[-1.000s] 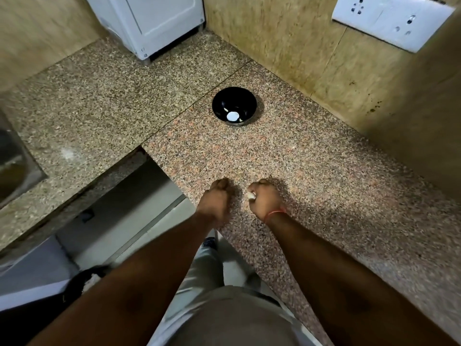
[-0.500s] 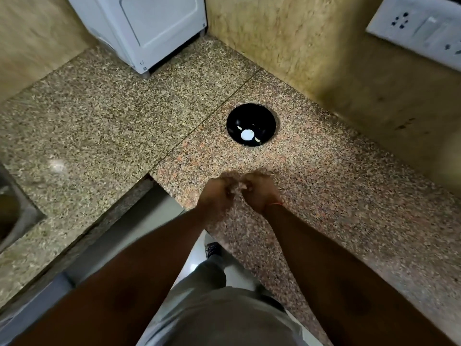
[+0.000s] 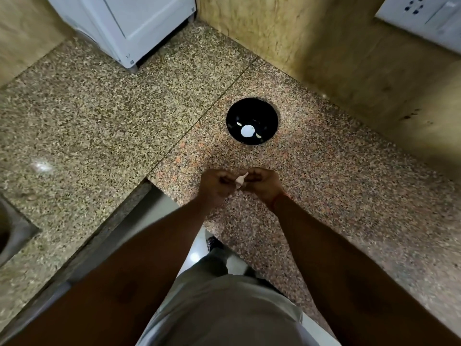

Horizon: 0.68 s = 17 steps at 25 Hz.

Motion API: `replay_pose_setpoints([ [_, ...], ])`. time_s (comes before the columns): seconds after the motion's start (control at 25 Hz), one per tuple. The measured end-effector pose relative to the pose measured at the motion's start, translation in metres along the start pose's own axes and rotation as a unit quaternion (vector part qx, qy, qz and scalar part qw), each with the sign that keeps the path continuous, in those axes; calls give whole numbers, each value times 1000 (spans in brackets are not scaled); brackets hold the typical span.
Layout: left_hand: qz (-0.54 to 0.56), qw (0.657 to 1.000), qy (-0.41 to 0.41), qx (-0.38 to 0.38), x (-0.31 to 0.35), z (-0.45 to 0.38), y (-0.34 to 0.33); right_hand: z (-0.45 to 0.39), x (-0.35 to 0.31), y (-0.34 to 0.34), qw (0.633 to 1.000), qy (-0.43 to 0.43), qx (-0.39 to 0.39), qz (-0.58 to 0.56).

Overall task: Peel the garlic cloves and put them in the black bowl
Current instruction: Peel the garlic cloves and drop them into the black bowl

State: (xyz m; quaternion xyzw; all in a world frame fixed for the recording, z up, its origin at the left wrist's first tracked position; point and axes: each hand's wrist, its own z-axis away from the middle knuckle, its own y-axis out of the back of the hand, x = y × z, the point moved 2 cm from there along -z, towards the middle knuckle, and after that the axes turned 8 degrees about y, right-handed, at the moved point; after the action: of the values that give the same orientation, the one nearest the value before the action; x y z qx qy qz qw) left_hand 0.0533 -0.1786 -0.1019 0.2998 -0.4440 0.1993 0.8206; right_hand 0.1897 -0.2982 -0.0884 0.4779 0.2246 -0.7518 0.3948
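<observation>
You have the garlic clove (image 3: 241,180) caught between your two hands, on the near side of the black bowl (image 3: 252,121) and a little to its left, held above the counter (image 3: 336,176) and well apart from the bowl. Your left hand (image 3: 216,185) and right hand (image 3: 262,184) both have their fingers curled in on the clove, pinching it from either side. Its long axis runs slantwise: the pointed tip aims up toward your right hand and the bowl, and the fatter end sits low by your left. The skin looks still on, so the peel likely starts at that tip. Your right hand lies nearer the bowl for the drop. Pale pieces already rest inside the bowl.
</observation>
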Motion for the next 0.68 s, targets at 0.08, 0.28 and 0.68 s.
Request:
replay_pose_setpoints([
  [0.08, 75, 996, 43, -2, 2, 10, -4, 4, 0, 1, 998, -22, -6, -51],
  [0.28, 155, 984, 89, -27, 5, 26, -13, 14, -2, 7, 994, -36, -31, -101],
  [0.68, 219, 972, 88, 11, 24, 51, -19, 26, -6, 14, 995, 0, -64, -75],
])
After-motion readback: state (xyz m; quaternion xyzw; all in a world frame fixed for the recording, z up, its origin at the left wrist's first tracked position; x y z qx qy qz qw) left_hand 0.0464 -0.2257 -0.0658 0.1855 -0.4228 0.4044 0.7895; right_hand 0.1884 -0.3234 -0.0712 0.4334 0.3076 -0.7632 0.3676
